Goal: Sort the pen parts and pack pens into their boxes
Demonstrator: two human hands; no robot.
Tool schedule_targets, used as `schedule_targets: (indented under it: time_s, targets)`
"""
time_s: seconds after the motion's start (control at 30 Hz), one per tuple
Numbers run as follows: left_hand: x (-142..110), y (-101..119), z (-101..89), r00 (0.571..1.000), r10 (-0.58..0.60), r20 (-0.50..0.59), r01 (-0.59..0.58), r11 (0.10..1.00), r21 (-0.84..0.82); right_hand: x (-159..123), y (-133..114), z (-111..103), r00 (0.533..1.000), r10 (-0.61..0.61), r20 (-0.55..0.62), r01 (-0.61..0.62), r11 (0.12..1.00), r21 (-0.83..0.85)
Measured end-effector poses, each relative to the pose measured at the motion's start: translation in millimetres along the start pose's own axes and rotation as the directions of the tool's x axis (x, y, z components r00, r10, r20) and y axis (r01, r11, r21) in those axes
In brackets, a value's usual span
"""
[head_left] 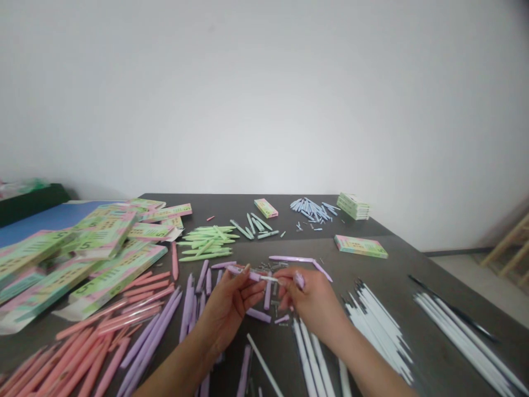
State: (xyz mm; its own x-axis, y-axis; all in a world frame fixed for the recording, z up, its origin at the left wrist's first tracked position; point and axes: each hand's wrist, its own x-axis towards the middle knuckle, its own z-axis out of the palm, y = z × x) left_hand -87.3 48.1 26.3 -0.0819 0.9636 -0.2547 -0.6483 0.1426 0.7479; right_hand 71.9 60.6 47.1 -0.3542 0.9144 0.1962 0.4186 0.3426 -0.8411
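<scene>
Above the middle of the dark table, my left hand [233, 298] pinches a purple pen barrel [248, 274] between thumb and fingers. From the barrel's right end a thin white refill [270, 279] sticks out, and the fingertips of my right hand [312, 295] grip it. A short purple pen part [299, 279] is tucked in the curl of the right hand. Under and around both hands lie purple pen parts [258, 315] and small metal pieces. Some of these are hidden by the hands.
Coral pen barrels [82, 353] and printed cartons [107, 237] cover the left side. Green pens [209, 241], blue pen parts [312, 209] and a stack of boxes [353, 206] lie farther back. White refills [378, 331] are bundled at right, beside longer white sticks [463, 342].
</scene>
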Motion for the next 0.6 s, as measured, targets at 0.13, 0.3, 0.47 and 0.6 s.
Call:
schedule_targets:
  time_s: [0.13,0.3,0.47,0.6]
  targets:
    - [-1.7,0.9,1.2,1.000,0.017,0.002,-0.017,1.000,-0.004,-2.8,-5.2,-1.4,0.977,-0.199,-0.078,0.178,0.960,-0.215]
    - [-1.4,-0.1,0.5,1.000,0.020,0.004,-0.020,1.000,0.005,-5.6,-10.2,-3.6,0.972,-0.222,-0.070,0.197,0.944,-0.263]
    - [-0.8,0.4,-0.1,1.000,0.025,0.003,-0.025,1.000,0.014,-4.8,-7.6,-3.2,0.983,-0.182,-0.018,0.174,0.964,-0.201]
    - [-0.6,-0.5,-1.9,1.000,0.012,-0.003,-0.011,1.000,0.023,-4.8,-8.9,-2.8,0.983,-0.178,-0.045,0.164,0.963,-0.215]
